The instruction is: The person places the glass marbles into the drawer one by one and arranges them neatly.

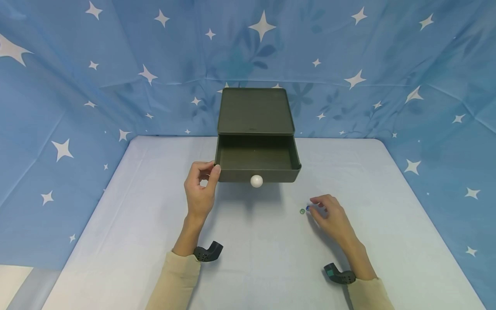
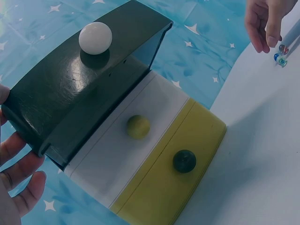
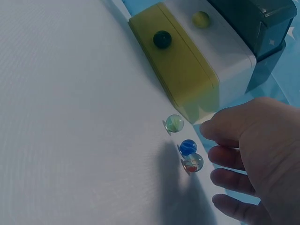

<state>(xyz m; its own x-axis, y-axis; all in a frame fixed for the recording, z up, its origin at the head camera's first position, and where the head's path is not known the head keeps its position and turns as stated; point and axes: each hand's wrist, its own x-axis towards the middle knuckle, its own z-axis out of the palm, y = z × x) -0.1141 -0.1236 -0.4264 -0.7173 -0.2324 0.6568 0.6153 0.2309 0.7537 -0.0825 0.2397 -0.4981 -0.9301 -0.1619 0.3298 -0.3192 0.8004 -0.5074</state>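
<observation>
A small drawer cabinet has its dark green top drawer [image 1: 236, 175] pulled out; a white knob [image 1: 256, 181] is on its front. My left hand [image 1: 199, 189] holds that drawer's front left corner between thumb and fingers. Lower right on the table, my right hand [image 1: 329, 217] hovers beside three glass marbles, fingers loosely bent and holding nothing. In the right wrist view they are a green-swirled marble [image 3: 175, 123], a blue marble [image 3: 188, 147] and a clear marble with red [image 3: 193, 162]. The head view shows only the green and blue ones; my right hand hides the third.
Below the green drawer, the cabinet has a closed white drawer [image 2: 154, 103] with a yellow knob and a closed yellow drawer [image 2: 159, 187] with a dark green knob. A white table [image 1: 252, 267] lies under everything. Blue star-patterned cloth [image 1: 174, 56] hangs behind and at the sides.
</observation>
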